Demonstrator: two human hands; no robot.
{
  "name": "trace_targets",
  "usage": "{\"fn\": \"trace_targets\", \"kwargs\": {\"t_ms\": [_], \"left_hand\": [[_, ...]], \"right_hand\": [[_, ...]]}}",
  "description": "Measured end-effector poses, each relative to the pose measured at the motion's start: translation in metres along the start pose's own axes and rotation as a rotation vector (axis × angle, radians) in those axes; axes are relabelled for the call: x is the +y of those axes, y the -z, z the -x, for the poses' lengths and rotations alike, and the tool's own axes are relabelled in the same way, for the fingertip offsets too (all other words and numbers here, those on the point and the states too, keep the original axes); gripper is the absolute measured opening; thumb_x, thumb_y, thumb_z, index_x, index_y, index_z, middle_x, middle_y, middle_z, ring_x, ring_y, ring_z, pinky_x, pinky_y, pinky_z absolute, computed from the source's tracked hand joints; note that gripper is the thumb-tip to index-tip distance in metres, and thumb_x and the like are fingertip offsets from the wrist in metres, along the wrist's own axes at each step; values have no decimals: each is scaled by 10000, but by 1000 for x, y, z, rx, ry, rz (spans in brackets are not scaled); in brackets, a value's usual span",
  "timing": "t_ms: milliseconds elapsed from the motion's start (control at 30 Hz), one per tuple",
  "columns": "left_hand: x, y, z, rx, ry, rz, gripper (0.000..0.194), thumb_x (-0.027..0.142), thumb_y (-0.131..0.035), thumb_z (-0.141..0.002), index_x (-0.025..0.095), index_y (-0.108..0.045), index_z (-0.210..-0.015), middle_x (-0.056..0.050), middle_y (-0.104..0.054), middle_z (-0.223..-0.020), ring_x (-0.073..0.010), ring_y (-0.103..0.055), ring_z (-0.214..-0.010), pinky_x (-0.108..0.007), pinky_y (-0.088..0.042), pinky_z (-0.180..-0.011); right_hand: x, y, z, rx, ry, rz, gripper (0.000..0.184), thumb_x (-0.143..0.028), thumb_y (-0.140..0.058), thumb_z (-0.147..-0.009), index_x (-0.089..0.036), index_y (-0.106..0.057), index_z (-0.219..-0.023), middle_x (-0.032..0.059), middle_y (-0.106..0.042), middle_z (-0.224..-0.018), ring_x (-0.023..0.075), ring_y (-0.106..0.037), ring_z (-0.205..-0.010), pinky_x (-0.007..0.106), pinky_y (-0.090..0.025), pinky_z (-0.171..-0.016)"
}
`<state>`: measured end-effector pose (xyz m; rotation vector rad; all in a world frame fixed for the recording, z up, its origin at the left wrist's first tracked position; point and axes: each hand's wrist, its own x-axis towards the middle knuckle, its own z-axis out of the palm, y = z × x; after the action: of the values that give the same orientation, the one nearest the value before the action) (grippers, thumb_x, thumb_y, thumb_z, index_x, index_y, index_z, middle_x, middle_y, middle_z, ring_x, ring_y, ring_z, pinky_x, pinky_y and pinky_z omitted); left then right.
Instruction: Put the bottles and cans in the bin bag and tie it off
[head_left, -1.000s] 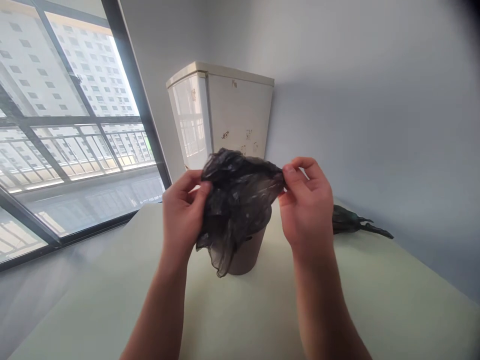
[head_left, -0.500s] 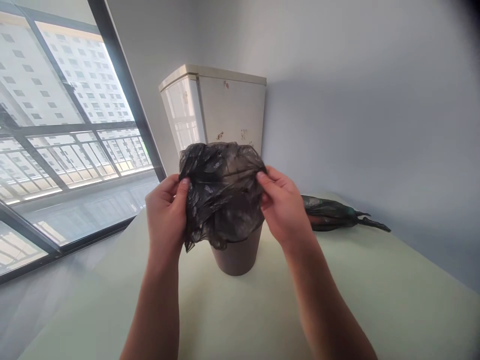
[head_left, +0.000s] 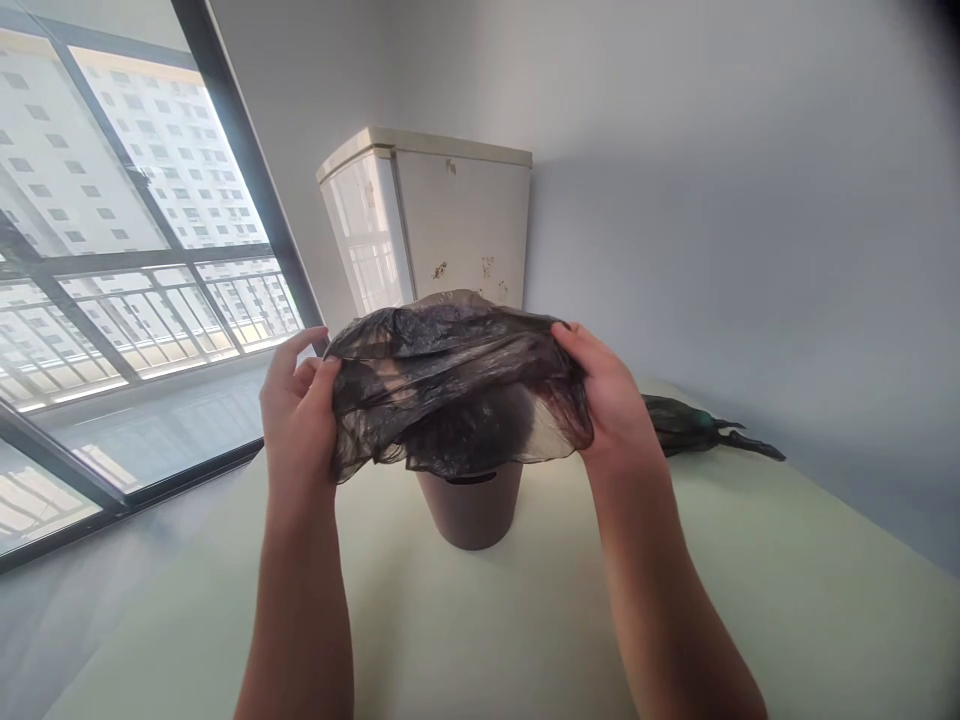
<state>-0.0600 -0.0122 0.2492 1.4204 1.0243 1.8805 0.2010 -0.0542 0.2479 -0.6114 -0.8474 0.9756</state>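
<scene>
A thin black plastic garbage bag (head_left: 450,375) is stretched sideways between my two hands. My left hand (head_left: 300,405) pinches its left edge between thumb and fingers, with the index finger raised. At the other side my right hand (head_left: 615,385) grips the bag's right edge, thumb on top. Below and behind the film stands a brown trash can (head_left: 471,510), upright on the pale green surface. The bag hides most of the can's top; a dark handle slot shows just under the film.
A tied, filled black bag (head_left: 686,425) lies to the right, partly behind my right hand. Behind the can rises a white refrigerator (head_left: 457,220) with worn patches. Glass doors (head_left: 150,250) line the left; a grey wall (head_left: 735,250) bounds the right.
My hands have moved apart, left hand leftward and right hand rightward. Between them the garbage bag has gone from bunched to spread wider and flatter.
</scene>
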Motion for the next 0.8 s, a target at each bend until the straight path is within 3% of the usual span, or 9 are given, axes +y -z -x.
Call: {"fn": "trace_targets", "kwargs": {"t_ms": [100, 200, 300, 400, 467, 533, 633, 800], "left_hand": [[2, -6, 6, -201, -28, 9, 424, 392, -772, -847, 296, -673, -1249, -30, -691, -980, -144, -666, -743, -225, -559, -614], [6, -13, 13, -314, -47, -30, 385, 337, -837, -780, 253, -689, -1125, -50, -690, -1066, -156, -686, -813, -240, -586, -670], [9, -16, 18, -262, -43, -26, 330, 332, -772, -842, 272, -653, -1144, -36, -689, -1036, -146, -684, -764, -239, -579, -625], [10, -15, 18, -241, -23, -8, 329, 338, -737, -870, 287, -620, -1173, -17, -677, -953, -131, -648, -676, -226, -537, -549], [11, -13, 17, -221, -22, 2, 284, 336, -724, -880, 279, -625, -1140, -13, -665, -905, -131, -632, -676, -223, -520, -549], [11, -12, 15, -195, -31, 9, 209, 326, -714, -887, 264, -641, -1072, -16, -657, -874, -132, -618, -688, -225, -506, -566], [10, -9, 13, -166, -35, 11, 114, 325, -703, -895, 245, -653, -960, -7, -630, -785, -130, -571, -652, -230, -458, -548], [10, -5, 13, -126, -21, -40, 221, 407, -663, -936, 227, -627, -813, 10, -547, -648, -126, -498, -577, -242, -381, -509]], "right_hand": [[-4, -1, 2, -93, -16, 67, 260, -363, -808, -806, -248, -603, -915, -23, -671, -863, 159, -659, -768, 313, -584, -738], [-7, 2, 0, -150, 28, 225, 287, -509, -709, -885, -252, -644, -997, 12, -699, -951, 188, -683, -857, 333, -589, -780], [-4, 30, -18, 58, 238, 513, 335, -585, -597, -936, -270, -625, -1047, 25, -716, -947, 204, -692, -863, 341, -579, -779], [4, 87, -57, 294, 422, 985, 285, -506, -540, -954, -244, -620, -1034, 67, -743, -966, 231, -698, -901, 383, -545, -885], [7, 131, -88, 345, 308, 1431, 287, -465, -545, -939, -203, -660, -923, 145, -748, -1044, 281, -680, -1019, 427, -478, -997], [8, 171, -114, 287, 35, 1728, 318, -472, -569, -923, -183, -696, -951, 199, -724, -1189, 316, -639, -1135, 428, -440, -1014], [3, 218, -129, 170, -199, 1786, 251, -413, -682, -833, -172, -720, -779, 197, -757, -1024, 330, -666, -1020, 421, -455, -926], [-9, 263, -107, 38, -393, 1756, 366, -471, -640, -854, -195, -714, -625, 164, -744, -814, 296, -669, -772, 404, -484, -765]]}}
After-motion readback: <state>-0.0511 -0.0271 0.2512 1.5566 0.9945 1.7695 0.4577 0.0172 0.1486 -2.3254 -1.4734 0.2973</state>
